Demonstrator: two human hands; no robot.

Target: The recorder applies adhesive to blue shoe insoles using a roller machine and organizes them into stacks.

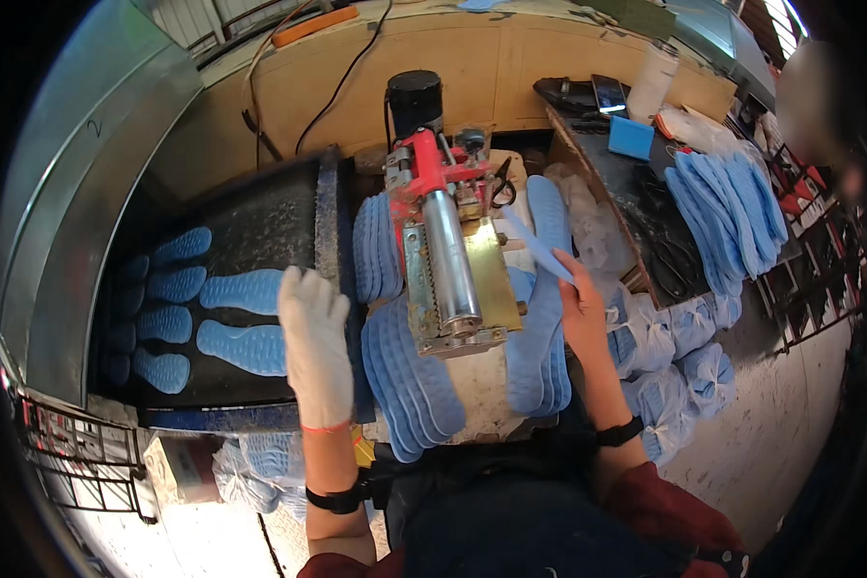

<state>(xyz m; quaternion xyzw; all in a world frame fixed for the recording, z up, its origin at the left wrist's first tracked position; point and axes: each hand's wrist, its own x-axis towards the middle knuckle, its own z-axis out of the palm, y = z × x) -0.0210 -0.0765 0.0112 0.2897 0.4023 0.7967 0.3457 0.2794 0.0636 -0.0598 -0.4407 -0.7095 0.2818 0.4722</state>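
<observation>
My left hand (316,337), in a white glove, is over the right side of a black conveyor belt (260,207). Its fingers are slightly bent and apart, covering the near ends of two blue insoles (244,347); whether it touches them I cannot tell. My bare right hand (582,301) pinches one blue insole (538,245), raised and seen nearly edge-on. Between my hands stands a red machine (432,173) with a shiny metal roller (453,260). Fanned insoles (409,376) lie at its near left, and another insole stack (539,361) at its near right.
Several more insoles (173,284) lie on the belt's left part, partly inside a metal housing (116,164). Black scissors (503,185) rest behind the roller. To the right, a dark table (636,207) bears an insole pile (727,217); plastic-bagged insoles (660,395) sit below it.
</observation>
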